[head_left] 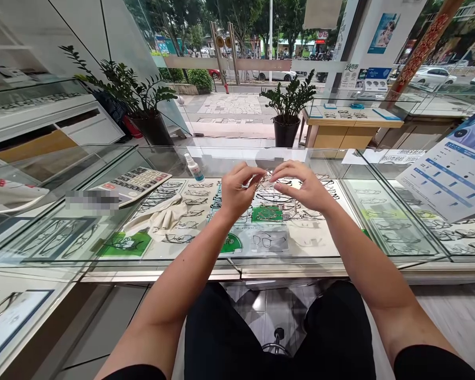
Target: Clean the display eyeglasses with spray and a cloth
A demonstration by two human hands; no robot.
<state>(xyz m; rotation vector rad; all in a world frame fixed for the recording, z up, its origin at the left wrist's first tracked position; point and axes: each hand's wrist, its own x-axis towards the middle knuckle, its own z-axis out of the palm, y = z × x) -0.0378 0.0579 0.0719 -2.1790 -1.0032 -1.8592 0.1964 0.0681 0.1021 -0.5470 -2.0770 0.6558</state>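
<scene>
Above the glass counter, my left hand [238, 191] pinches a small pair of eyeglasses [266, 180] with thumb and fingers. Only part of the thin, clear-lensed frame shows between my hands. My right hand [301, 184] is at the other side of the eyeglasses, with its fingers curved and thumb below, at their edge. On the glass left of my hands lies a crumpled beige cloth [160, 215]. A white spray bottle [194, 168] with a blue label stands behind it.
The glass counter [206, 262] holds many spectacle frames inside. A printed sheet [132, 186] lies at left; a large printed card [451, 174] leans at right. Potted plants [287, 126] stand beyond the counter by the glass front. My legs are under the counter's near edge.
</scene>
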